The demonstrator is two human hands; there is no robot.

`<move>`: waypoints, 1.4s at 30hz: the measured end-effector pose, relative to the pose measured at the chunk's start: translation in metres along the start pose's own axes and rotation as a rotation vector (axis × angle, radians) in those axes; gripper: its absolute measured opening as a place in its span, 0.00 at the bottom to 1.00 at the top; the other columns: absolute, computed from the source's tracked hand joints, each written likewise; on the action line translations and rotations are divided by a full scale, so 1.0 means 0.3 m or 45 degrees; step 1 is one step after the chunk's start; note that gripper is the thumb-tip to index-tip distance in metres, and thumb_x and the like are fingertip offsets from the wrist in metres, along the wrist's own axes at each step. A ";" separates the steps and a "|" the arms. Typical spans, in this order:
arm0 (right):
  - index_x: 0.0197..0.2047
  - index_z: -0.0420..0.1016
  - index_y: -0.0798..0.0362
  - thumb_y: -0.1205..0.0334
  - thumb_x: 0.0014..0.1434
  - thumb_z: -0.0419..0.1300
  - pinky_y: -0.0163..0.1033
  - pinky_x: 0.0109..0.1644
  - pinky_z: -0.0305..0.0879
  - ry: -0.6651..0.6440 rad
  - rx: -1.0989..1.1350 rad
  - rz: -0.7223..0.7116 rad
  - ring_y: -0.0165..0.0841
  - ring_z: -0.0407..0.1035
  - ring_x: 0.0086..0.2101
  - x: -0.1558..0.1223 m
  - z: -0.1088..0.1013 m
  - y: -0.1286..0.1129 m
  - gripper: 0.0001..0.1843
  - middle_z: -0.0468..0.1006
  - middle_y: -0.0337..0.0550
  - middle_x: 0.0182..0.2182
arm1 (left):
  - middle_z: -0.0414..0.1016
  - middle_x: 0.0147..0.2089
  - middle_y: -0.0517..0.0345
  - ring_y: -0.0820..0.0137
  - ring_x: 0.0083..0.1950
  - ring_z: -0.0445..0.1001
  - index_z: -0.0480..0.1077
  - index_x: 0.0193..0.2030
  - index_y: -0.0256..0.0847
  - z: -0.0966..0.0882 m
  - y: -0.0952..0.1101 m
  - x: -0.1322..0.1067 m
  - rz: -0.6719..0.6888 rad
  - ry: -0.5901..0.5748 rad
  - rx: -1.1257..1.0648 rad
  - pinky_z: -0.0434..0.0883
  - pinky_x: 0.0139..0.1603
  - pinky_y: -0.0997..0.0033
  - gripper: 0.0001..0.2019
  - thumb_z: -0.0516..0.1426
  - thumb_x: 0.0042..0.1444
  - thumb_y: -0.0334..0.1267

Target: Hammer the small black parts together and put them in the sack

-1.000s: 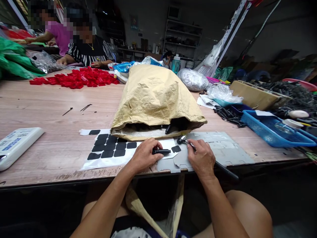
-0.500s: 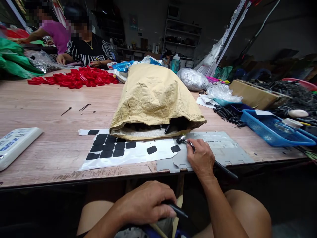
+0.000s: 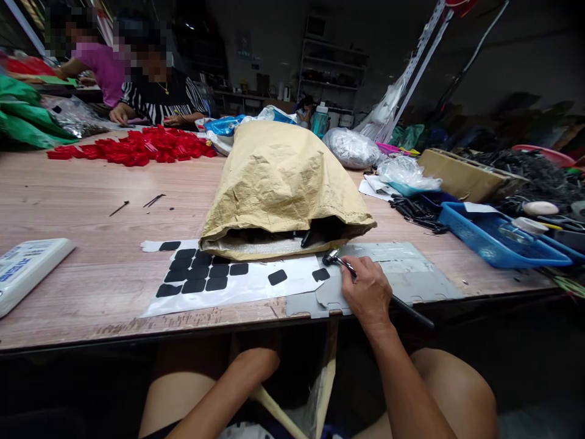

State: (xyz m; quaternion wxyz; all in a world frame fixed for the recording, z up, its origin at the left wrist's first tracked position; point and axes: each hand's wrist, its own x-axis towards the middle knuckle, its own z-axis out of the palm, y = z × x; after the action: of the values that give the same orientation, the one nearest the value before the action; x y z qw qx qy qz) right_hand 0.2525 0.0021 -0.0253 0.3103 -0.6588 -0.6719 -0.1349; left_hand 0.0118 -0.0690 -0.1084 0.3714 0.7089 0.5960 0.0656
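My right hand (image 3: 367, 289) is wrapped round a small hammer (image 3: 350, 268) with a shiny metal head and a long black handle. The head rests at the left part of a grey sheet (image 3: 411, 268), and the handle points back over the table's front edge. Below that edge, my left hand (image 3: 265, 361) reaches down beside the pale edges of an open bag (image 3: 326, 378) between my knees. Its fingers are hidden in the dark. Black rounded-square pads (image 3: 194, 285) lie on a white backing sheet (image 3: 249, 289), left of my right hand.
A large tan sack (image 3: 283, 177) lies mid-table, its mouth facing me with black parts inside. Red pieces (image 3: 137, 146) are heaped at back left, near two people. A white box (image 3: 34, 268) stands left; a blue basket (image 3: 498, 238) sits right.
My left hand has moved down below the table; the black rod-like piece seen in it before is out of sight. My right hand keeps the hammer in nearly the same place.
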 end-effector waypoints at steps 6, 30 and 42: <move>0.46 0.79 0.48 0.60 0.63 0.56 0.40 0.44 0.55 -0.001 -0.003 -0.002 0.38 0.64 0.39 0.001 0.000 0.000 0.12 0.76 0.43 0.37 | 0.82 0.33 0.57 0.62 0.35 0.80 0.80 0.46 0.48 -0.239 0.276 -0.109 0.650 -0.426 -0.001 0.72 0.35 0.69 0.12 0.60 0.56 0.43; 0.46 0.79 0.47 0.61 0.62 0.57 0.41 0.42 0.54 -0.006 0.023 0.021 0.37 0.64 0.39 0.003 0.005 0.004 0.11 0.76 0.42 0.36 | 0.76 0.38 0.59 0.65 0.40 0.73 0.74 0.38 0.44 -0.453 0.325 0.150 0.474 0.608 0.199 0.64 0.37 0.69 0.07 0.63 0.55 0.42; 0.49 0.79 0.47 0.63 0.63 0.57 0.41 0.45 0.59 -0.068 0.045 0.018 0.37 0.66 0.40 0.009 -0.006 0.010 0.13 0.77 0.42 0.37 | 0.74 0.37 0.60 0.66 0.41 0.70 0.76 0.37 0.43 -0.377 0.214 0.103 0.498 0.475 -0.147 0.66 0.42 0.68 0.09 0.66 0.51 0.41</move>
State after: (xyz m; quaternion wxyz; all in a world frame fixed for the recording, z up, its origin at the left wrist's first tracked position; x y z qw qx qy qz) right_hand 0.2559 0.0036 -0.0229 0.3047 -0.6615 -0.6775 -0.1032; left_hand 0.0110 0.0083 0.0007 0.2752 0.7637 0.5013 0.2994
